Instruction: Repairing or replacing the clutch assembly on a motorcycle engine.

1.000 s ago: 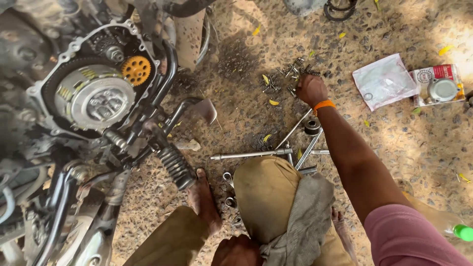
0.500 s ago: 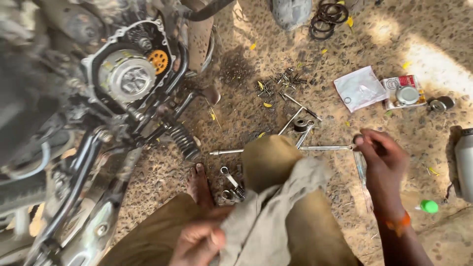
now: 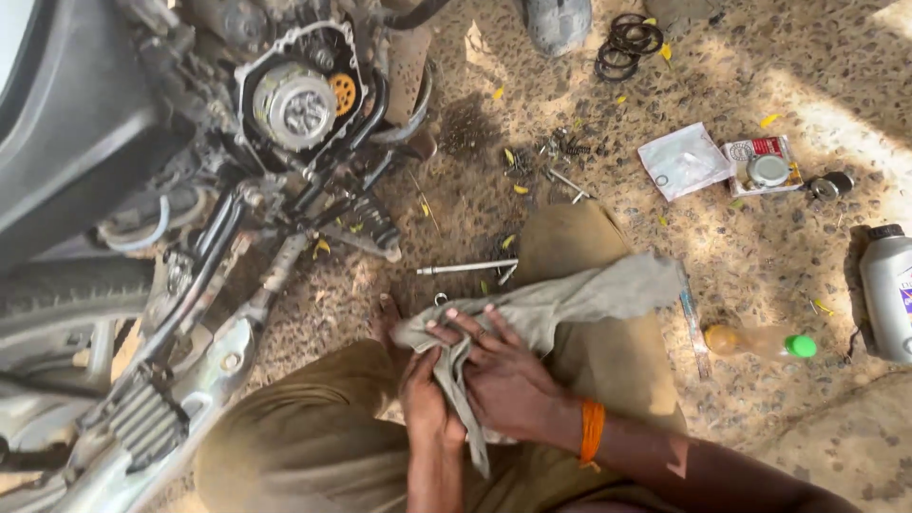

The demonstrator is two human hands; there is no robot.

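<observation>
In the head view, a grey rag point(image 3: 560, 299) draped over the knee was gripped by the closed left hand point(image 3: 429, 404) and the right hand point(image 3: 503, 375), apparently in a wiping step beside the motorcycle engine point(image 3: 299, 100), tools point(image 3: 467, 268) lying on the ground point(image 3: 760, 275).

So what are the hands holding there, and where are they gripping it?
Both hands hold a grey rag at its bunched near end: the left hand from beneath, the right hand on top. The rest drapes over the knee.
</observation>
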